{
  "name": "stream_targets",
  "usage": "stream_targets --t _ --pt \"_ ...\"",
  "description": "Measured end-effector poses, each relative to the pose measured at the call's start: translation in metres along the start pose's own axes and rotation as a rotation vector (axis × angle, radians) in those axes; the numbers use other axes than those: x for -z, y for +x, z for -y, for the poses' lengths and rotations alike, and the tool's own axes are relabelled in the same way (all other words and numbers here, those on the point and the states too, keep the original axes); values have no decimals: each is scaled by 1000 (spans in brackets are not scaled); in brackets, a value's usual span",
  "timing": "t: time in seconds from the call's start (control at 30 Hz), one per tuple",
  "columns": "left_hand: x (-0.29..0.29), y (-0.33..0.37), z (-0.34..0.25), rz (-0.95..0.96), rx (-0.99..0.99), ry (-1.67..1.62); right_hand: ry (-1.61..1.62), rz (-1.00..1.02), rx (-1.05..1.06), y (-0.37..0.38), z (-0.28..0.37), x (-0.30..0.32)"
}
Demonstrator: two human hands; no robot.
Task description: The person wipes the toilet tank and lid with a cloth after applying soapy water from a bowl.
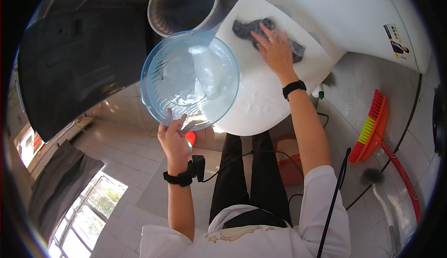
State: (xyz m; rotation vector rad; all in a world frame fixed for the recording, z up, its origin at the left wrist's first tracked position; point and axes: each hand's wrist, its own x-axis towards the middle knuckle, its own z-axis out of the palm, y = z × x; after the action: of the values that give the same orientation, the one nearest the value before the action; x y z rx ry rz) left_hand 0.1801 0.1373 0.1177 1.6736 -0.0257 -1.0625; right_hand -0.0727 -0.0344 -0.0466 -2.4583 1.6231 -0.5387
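Observation:
My left hand (174, 139) grips the near rim of a clear blue plastic basin (160, 78), its fingers showing through the wall. Water glints in the bottom of the basin, which overlaps the left edge of a white toilet lid (260, 104). On the far part of that closed lid lies a dark grey cloth (244, 29), bunched and wet-looking. My right hand (275, 50) presses flat on the cloth with its fingers spread. Wet streaks show on the lid nearer to me.
A round tub (156, 16) with dark water stands at the far left, beyond the basin. The white toilet tank (354, 20) rises at the far right. Along the right wall lean an orange broom (375, 130) and a toilet brush (372, 176). A red bucket (289, 165) sits beside my legs.

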Motion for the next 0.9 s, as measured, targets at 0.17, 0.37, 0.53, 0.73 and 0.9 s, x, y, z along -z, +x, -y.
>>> stream_targets --t 0.17,0.37,0.53,0.73,0.9 --pt "46 -4 -11 -48 14 -32 -92 -137 -222 17 -41 2" --pt "112 -10 -19 -165 27 10 -102 -77 -145 -6 9 -18" --pt "134 -18 -15 -241 32 -42 113 107 -13 -55 103 -35" --pt "150 -20 -6 -240 73 -156 272 266 105 -104 169 -42" --pt "137 -20 -5 -238 91 -137 221 295 165 -147 155 -32"
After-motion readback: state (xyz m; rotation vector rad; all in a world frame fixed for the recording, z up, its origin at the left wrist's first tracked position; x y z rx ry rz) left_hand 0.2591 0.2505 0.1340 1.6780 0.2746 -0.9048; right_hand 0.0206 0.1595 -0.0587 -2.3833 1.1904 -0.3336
